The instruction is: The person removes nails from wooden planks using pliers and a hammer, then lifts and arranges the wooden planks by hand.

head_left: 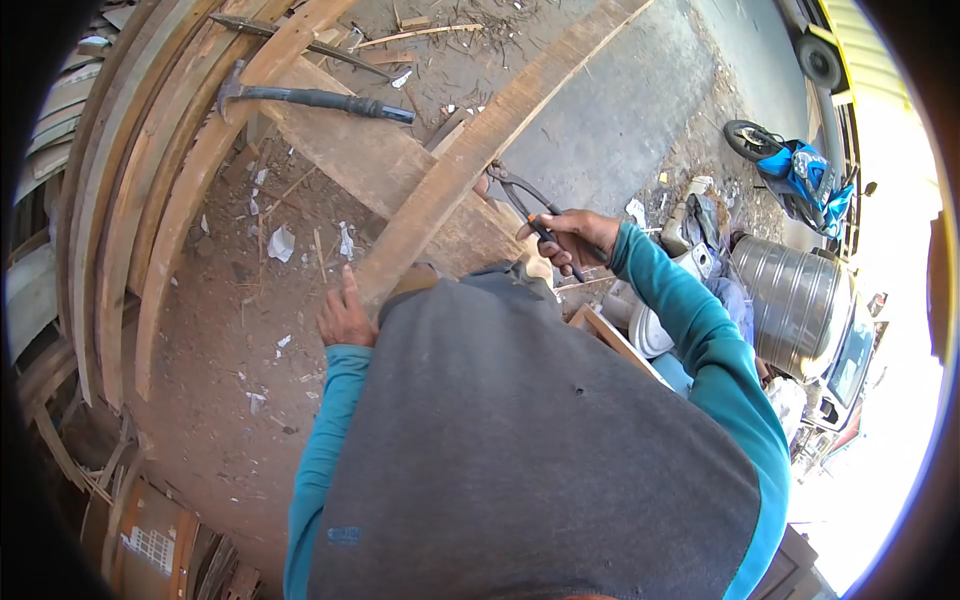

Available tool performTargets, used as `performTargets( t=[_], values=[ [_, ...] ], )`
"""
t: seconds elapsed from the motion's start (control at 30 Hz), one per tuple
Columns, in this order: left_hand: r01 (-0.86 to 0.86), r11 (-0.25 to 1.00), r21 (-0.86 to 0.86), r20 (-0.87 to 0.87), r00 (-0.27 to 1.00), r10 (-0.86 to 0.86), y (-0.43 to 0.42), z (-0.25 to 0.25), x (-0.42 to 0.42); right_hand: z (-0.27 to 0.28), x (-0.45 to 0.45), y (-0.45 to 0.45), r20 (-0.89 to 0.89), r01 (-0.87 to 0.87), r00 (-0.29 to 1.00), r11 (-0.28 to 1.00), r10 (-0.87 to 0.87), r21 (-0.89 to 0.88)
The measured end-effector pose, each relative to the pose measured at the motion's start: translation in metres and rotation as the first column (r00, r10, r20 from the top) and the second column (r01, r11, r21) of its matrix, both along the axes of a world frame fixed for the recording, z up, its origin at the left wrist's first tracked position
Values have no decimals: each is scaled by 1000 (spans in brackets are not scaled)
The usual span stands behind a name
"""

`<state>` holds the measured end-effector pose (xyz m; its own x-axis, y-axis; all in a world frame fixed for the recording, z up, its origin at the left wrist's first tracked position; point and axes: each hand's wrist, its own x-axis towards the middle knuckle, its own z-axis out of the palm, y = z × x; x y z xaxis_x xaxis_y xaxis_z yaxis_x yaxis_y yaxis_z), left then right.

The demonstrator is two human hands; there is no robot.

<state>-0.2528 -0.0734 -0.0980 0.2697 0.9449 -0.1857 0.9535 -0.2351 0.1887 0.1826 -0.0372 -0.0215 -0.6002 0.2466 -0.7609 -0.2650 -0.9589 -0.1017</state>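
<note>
A long wooden plank (450, 190) runs diagonally away from my body, lying across a wider board (360, 145). My left hand (345, 315) is at the plank's near end, gripping its left edge with the index finger stretched forward. My right hand (575, 240) is closed around the handles of dark metal pincers (520, 190). The pincers' jaws are at the plank's right edge. Whether they bite on anything is too small to tell. A hammer (310, 98) with a dark handle lies on the wood ahead, and a pry bar (300, 45) lies beyond it.
Curved wooden beams (150, 150) are stacked along the left. Paper scraps (281, 243) and wood splinters litter the dirt floor. To the right are a metal drum (790, 295), piled items and a blue motorcycle (805, 180). A vehicle wheel (819, 62) shows at the upper right.
</note>
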Motion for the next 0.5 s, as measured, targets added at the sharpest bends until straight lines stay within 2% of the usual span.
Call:
performTargets(
  t=[0.07,0.13,0.17,0.23,0.33,0.4,0.47,0.5],
  values=[
    [1,1000,10,-30,1000,-1,0,-1,-2,7,-39,-14,100,99,991,994,-93,-49],
    [-76,987,-139,19,997,79,5,9,0,8,-69,-24,151,242,958,970,-242,20],
    [-80,986,-145,17,996,83,8,14,1,11,-85,-26,151,238,960,971,-237,13],
    [-76,983,-168,108,990,95,14,23,1,23,-117,-23,284,444,853,895,-439,50],
    [-70,983,-170,107,990,89,16,22,0,20,-142,-22,288,519,795,844,-534,132],
    [-80,975,-209,119,987,106,16,27,1,14,-160,-22,291,564,766,816,-573,124],
    [-95,966,-239,132,983,129,16,27,3,9,-183,-17,303,691,659,713,-689,118],
    [-82,976,-202,120,987,108,13,25,2,2,-203,-15,319,746,588,651,-743,141]
  ],
)
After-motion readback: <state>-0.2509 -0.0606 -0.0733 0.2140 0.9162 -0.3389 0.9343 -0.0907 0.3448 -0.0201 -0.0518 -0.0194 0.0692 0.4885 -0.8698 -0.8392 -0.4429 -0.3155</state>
